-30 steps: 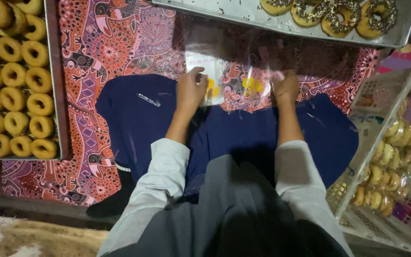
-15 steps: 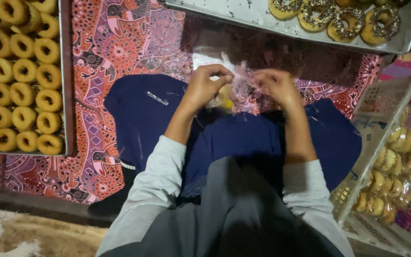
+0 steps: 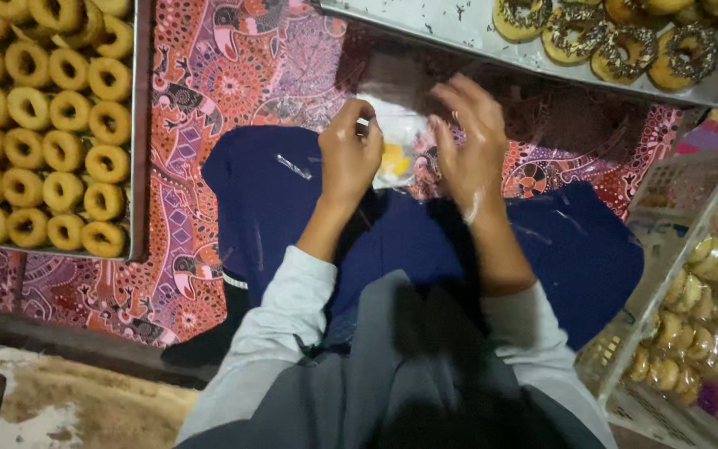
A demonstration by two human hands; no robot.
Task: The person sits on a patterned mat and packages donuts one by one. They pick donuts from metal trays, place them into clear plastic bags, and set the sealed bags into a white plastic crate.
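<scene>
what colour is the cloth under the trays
Pink-red batik cloth with swirling patterns, head view.
</scene>
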